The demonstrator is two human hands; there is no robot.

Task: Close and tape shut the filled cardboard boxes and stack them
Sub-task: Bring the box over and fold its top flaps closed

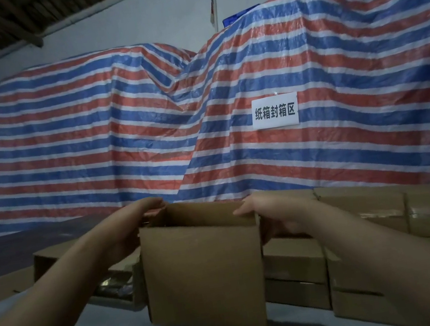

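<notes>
1. Cardboard box (203,267) in the centre foreground, upright, top open, near flap standing up toward the camera. Contents not visible.
2. Left hand (136,227) at the box's upper left corner, fingers curled over the far left edge; it grips the rim there.
3. Right hand (270,210) on the box's upper right edge, thumb over the top, the other fingers behind the right side; it holds that edge.
4. Stacked boxes (363,237) to the right, touching or just beside the held box, some with clear tape across their tops.
5. Open box (120,286) to the left, partly hidden by the left forearm.
6. Striped tarpaulin (117,128) drapes large heaps behind; white paper sign (275,111) fixed on it.
</notes>
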